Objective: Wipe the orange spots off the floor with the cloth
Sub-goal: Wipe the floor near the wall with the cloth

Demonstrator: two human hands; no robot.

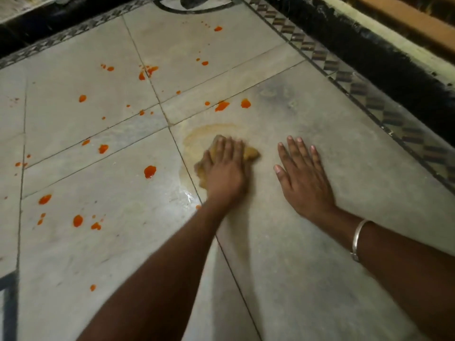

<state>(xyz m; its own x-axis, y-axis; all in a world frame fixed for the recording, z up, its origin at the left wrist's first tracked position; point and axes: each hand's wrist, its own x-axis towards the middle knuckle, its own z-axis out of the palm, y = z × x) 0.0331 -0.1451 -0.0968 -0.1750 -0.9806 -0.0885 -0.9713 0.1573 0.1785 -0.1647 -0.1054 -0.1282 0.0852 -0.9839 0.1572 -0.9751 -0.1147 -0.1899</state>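
Note:
My left hand [225, 166] presses a bunched yellowish cloth [251, 153] flat against the pale tiled floor [295, 242] near the middle of the view. Its fingers lie fairly straight over the cloth. A pale orange smear [204, 132] curves around the cloth's far side. My right hand [301, 177] rests flat on the floor to the right of the cloth, fingers spread, holding nothing. Several orange spots [149, 171] dot the tiles to the left and beyond, including two larger ones [221, 106] just past the cloth.
A patterned grey border strip [369, 99] runs diagonally along the right, with a dark raised edge [394, 60] behind it. A similar border [61, 38] crosses the top left. A wet shine [188, 195] sits on the tile beside my left wrist.

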